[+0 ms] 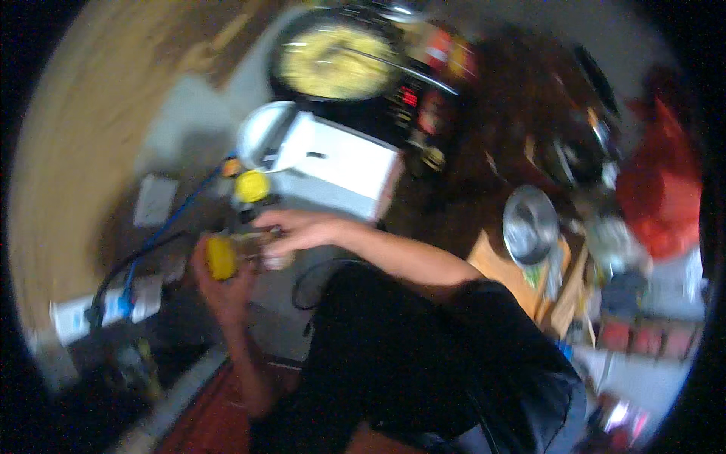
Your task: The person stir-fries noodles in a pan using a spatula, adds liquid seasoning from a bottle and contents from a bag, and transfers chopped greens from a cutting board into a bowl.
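My left hand (227, 284) is closed around a yellow-lidded container (221, 258), held tilted with the lid against the palm side. My right hand (300, 231) reaches across from the right, its bent fingers at the container's brownish body. Blur hides whether those fingers grip it. Just beyond the hands stands a second container with a yellow lid (252, 186). Behind that are a white bowl or lid (266, 136) and a white box-like object (351, 162).
A dark pan (278, 74) of yellow food (334, 62) with a long metal utensil (420, 74) sits at the far side, near a red lit display (408, 96). Cables run to a power strip (71, 320) at left. A metal bowl (530, 224) and red bag (658, 187) are at right.
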{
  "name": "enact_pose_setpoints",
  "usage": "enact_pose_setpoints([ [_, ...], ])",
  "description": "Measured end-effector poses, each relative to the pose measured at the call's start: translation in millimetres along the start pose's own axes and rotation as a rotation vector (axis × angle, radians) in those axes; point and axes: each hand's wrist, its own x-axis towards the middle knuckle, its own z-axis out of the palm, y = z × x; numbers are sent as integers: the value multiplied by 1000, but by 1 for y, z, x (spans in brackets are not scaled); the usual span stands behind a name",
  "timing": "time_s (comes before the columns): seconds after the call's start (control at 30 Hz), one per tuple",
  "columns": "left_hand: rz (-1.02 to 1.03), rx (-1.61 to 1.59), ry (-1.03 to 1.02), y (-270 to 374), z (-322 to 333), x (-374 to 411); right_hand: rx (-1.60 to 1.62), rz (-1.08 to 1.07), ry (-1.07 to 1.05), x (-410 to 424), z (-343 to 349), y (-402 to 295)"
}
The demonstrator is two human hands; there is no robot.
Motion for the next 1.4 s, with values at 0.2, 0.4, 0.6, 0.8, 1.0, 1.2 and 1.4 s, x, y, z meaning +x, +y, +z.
enact_pose_setpoints([
  [0.2,99,293,9,-83,24,0,-233,329,249,-77,-36,9],
  [0.4,204,581,2,-120,50,8,374,616,854,-241,-33,35],
  [0.6,-56,529,114,-90,69,19,593,642,1508,-391,1,47],
  [0.8,87,562,234,-151,72,46,871,330,1731,-486,-19,73],
  [1.0,-13,401,153,-147,68,51,767,309,1914,-519,-56,79],
  [1.2,228,448,125,-213,24,83,757,365,2005,-513,-91,87],
  [1.4,253,502,-27,-75,70,20,699,177,1972,-505,-67,58],
])
